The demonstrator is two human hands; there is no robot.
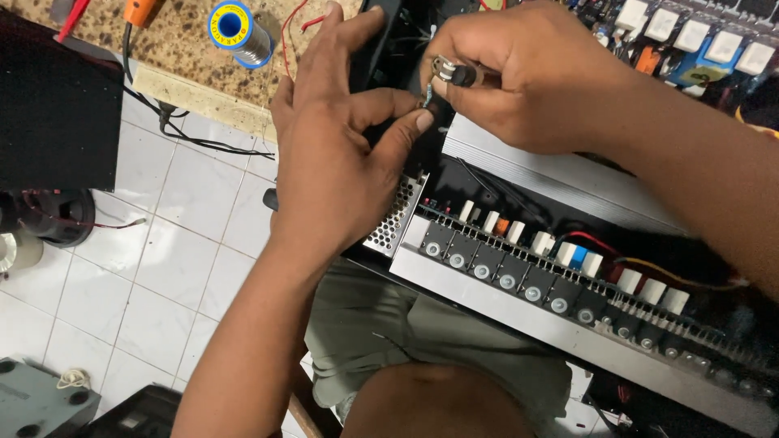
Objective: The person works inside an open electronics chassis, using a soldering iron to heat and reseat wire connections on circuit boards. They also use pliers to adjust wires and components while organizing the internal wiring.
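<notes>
An opened amplifier chassis (pixel 584 324) lies across my lap, with a row of black transistors bolted to a long aluminium heat sink and white block resistors behind them. My right hand (pixel 519 73) grips a small screwdriver (pixel 458 75) by its dark handle, tip pointing down at the chassis edge. My left hand (pixel 333 154) pinches thumb and forefinger right under that tip, at a tiny part I cannot make out, and steadies the black chassis wall.
A spool of solder (pixel 237 31) with a blue-yellow rim and red wires lie on the speckled stone counter (pixel 187 49). A black box (pixel 57 105) stands left. Below it sit a loudspeaker (pixel 57 215) and a grey unit (pixel 40 401) on the white tile floor.
</notes>
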